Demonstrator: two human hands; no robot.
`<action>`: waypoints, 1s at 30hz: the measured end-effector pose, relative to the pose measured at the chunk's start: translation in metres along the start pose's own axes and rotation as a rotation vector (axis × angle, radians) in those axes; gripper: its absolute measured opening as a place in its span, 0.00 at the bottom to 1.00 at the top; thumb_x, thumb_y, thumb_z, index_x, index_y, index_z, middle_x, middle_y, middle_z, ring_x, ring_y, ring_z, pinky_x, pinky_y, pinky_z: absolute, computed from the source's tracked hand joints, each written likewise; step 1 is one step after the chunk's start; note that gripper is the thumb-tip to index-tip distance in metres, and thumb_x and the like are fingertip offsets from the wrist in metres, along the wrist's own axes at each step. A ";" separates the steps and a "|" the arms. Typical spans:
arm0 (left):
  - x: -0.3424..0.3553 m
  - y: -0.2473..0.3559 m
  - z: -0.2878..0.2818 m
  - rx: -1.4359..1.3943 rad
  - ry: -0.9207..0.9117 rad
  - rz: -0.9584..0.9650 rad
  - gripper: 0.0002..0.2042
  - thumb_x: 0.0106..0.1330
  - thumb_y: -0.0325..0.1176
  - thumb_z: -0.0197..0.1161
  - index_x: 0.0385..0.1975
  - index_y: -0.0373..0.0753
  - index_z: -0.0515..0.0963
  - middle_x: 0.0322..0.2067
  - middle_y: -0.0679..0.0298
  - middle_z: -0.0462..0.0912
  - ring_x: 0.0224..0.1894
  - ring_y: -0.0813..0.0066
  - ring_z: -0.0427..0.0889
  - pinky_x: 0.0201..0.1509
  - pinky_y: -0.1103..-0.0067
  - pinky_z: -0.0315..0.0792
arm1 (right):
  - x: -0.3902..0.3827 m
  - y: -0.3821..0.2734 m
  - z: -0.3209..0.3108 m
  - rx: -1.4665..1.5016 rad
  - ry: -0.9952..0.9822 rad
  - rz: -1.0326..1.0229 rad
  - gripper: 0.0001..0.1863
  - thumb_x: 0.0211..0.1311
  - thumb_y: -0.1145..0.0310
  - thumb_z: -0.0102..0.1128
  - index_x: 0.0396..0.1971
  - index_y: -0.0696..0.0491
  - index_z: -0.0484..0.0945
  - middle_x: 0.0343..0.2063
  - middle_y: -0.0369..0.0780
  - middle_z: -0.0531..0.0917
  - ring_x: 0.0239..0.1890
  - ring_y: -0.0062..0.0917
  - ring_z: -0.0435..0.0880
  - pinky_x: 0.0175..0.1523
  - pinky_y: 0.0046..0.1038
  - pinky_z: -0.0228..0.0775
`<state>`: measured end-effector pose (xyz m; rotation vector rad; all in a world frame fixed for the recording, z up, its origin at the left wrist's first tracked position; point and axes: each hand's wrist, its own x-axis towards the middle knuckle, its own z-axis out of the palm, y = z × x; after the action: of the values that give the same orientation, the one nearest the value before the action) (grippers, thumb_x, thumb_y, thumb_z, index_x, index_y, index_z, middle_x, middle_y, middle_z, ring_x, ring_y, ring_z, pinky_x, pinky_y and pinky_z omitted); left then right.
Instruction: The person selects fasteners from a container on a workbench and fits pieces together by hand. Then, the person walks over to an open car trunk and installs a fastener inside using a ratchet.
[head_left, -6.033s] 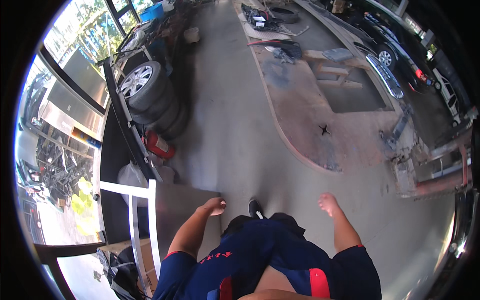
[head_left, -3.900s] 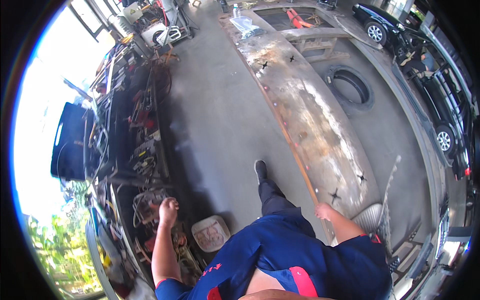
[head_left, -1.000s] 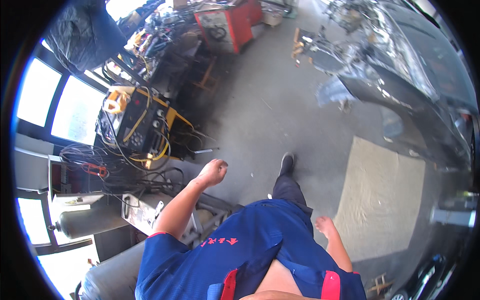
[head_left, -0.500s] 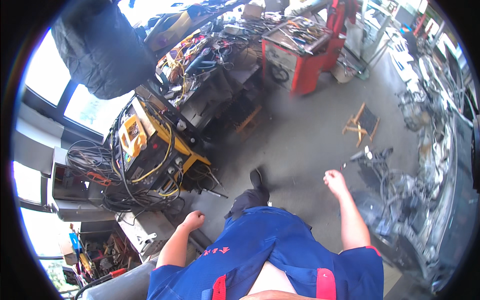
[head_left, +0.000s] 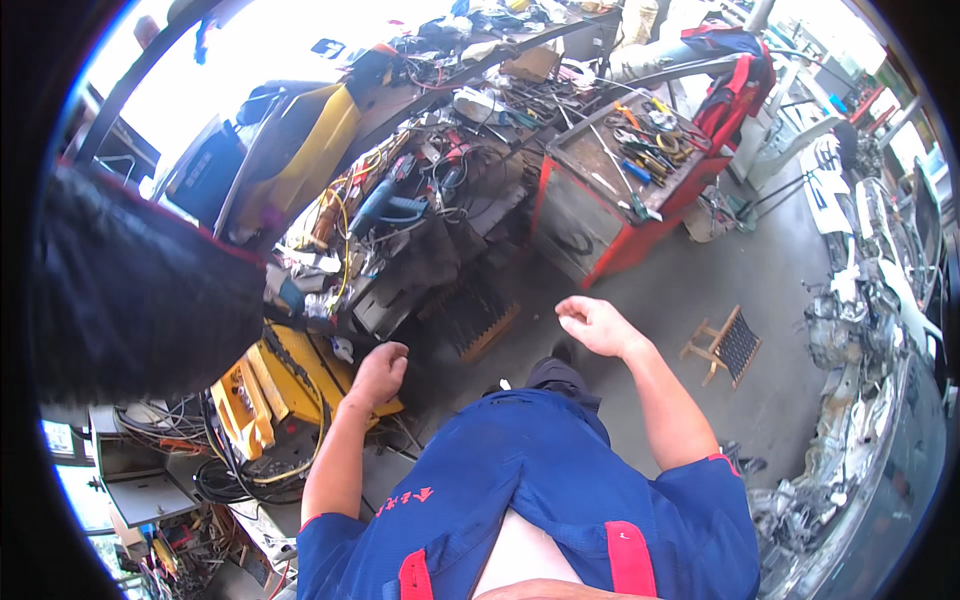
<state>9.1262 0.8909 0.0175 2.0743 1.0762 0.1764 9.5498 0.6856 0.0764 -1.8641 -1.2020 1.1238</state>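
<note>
In the head view, our left hand (head_left: 380,374) hangs near the yellow machine (head_left: 305,365), its fingers bent; we cannot tell whether it is fully closed. Our right hand (head_left: 592,325) is loosely open, palm-side partly hidden, with its fingers bent and nothing seen in it. It is nearest the red tool cart (head_left: 585,225), which stands ahead of us, its top spread with hand tools (head_left: 640,172). To the left of the cart, we have a cluttered bench (head_left: 497,190) with a blue power tool (head_left: 372,208) lying on it. A low wooden stool (head_left: 735,345) stands on the floor to our right, near a stripped vehicle (head_left: 850,300).
</note>
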 end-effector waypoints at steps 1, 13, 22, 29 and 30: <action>0.023 0.016 -0.011 -0.070 0.047 0.003 0.14 0.72 0.30 0.61 0.54 0.33 0.82 0.50 0.48 0.88 0.54 0.52 0.87 0.61 0.66 0.80 | 0.032 -0.004 -0.017 0.061 0.009 -0.018 0.18 0.73 0.66 0.62 0.56 0.60 0.82 0.47 0.43 0.90 0.50 0.25 0.87 0.59 0.31 0.79; 0.177 0.206 -0.164 0.591 0.932 0.181 0.15 0.69 0.23 0.58 0.54 0.33 0.78 0.51 0.50 0.84 0.55 0.48 0.83 0.65 0.63 0.75 | 0.375 -0.130 -0.166 -0.152 -0.064 -0.799 0.12 0.70 0.71 0.62 0.48 0.59 0.84 0.42 0.49 0.88 0.47 0.44 0.88 0.56 0.38 0.79; 0.212 0.207 -0.195 0.831 0.925 -0.288 0.27 0.68 0.28 0.62 0.68 0.33 0.73 0.63 0.45 0.76 0.67 0.46 0.74 0.74 0.60 0.67 | 0.441 -0.189 -0.137 0.021 -0.283 -1.117 0.11 0.64 0.75 0.66 0.45 0.56 0.85 0.46 0.46 0.86 0.54 0.43 0.83 0.61 0.41 0.75; 0.228 0.192 -0.191 0.714 1.053 -0.220 0.27 0.65 0.33 0.63 0.66 0.33 0.73 0.61 0.47 0.77 0.68 0.48 0.72 0.77 0.59 0.62 | 0.445 -0.170 -0.143 0.030 -0.406 -0.959 0.06 0.64 0.74 0.65 0.40 0.57 0.86 0.37 0.45 0.86 0.44 0.42 0.87 0.52 0.38 0.79; 0.227 0.193 -0.186 0.721 1.065 -0.211 0.28 0.65 0.33 0.63 0.66 0.34 0.73 0.61 0.47 0.77 0.68 0.48 0.72 0.77 0.59 0.62 | 0.444 -0.179 -0.142 0.070 -0.397 -0.965 0.06 0.64 0.75 0.65 0.40 0.57 0.86 0.37 0.45 0.86 0.43 0.42 0.87 0.52 0.38 0.79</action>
<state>9.3099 1.1007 0.2299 2.4796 2.2311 0.9854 9.7063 1.1546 0.1500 -0.7852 -1.9374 0.9366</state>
